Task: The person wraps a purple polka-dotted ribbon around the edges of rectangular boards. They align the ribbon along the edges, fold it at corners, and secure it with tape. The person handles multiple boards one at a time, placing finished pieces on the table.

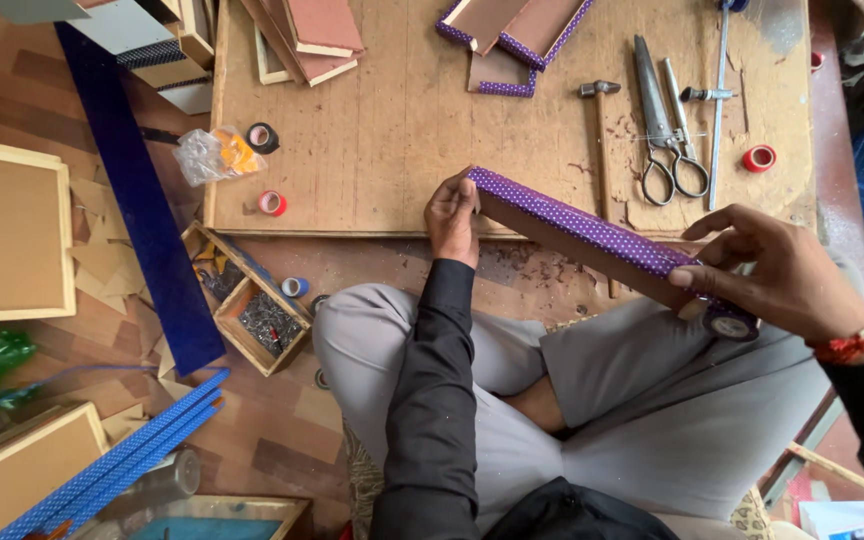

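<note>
Strip, wooden, wrapped in purple dotted tape, sat slanted between both hands over the lap, its upper end pinched by the left hand, fingers pressed together around it. Right hand gripped the lower end, thumb on top and fingers loosely curled, with a tape roll just under the fingertips. Hammer and scissors lay on the board beyond the fingers.
</note>
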`<state>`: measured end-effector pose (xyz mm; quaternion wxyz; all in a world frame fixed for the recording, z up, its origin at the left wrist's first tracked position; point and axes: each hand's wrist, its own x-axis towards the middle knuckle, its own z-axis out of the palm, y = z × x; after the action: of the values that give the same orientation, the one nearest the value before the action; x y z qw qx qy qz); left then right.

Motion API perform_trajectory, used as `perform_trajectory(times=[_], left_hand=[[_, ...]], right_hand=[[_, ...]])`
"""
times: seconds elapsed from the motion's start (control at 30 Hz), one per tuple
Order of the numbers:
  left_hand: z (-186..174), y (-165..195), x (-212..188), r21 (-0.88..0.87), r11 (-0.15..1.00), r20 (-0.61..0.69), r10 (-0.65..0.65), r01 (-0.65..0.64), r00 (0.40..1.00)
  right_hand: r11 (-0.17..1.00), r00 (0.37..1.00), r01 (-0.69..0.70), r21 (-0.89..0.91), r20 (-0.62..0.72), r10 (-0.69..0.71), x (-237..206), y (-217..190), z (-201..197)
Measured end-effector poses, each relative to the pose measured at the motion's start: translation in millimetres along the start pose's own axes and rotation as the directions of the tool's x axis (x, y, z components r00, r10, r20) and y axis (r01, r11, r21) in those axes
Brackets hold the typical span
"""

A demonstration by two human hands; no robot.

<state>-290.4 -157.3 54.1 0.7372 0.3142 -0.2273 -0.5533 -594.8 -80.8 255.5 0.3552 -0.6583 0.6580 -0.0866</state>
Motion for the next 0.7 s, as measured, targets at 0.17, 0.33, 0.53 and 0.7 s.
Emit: perform_trajectory(times=[0.17,0.33,0.53,0.7], left_hand=[[-11,-9,4,-0.088,0.996,-0.003,-0.011,0.011,1.000],[-11,-15,6,-0.133,0.991,0.058,0.004,0.004,0.998],[-15,-13,2,-0.154,0.988,0.096,-0.001,0.016,0.995],[-12,-10,2,-0.172,0.984,0.092,-0.023,0.038,0.995]], right_hand=[[0.990,0.988,0.070,-0.121,0.145,-0.052,9,-27,-12],[0.968,0.954,0.224,-0.111,0.228,-0.195,6,-28,-22],[0.983,0.932,0.110,-0.149,0.360,-0.050,44,-43,-11],[0.960,0.919,0.249,-0.125,0.342,-0.194,113,-73,37]])
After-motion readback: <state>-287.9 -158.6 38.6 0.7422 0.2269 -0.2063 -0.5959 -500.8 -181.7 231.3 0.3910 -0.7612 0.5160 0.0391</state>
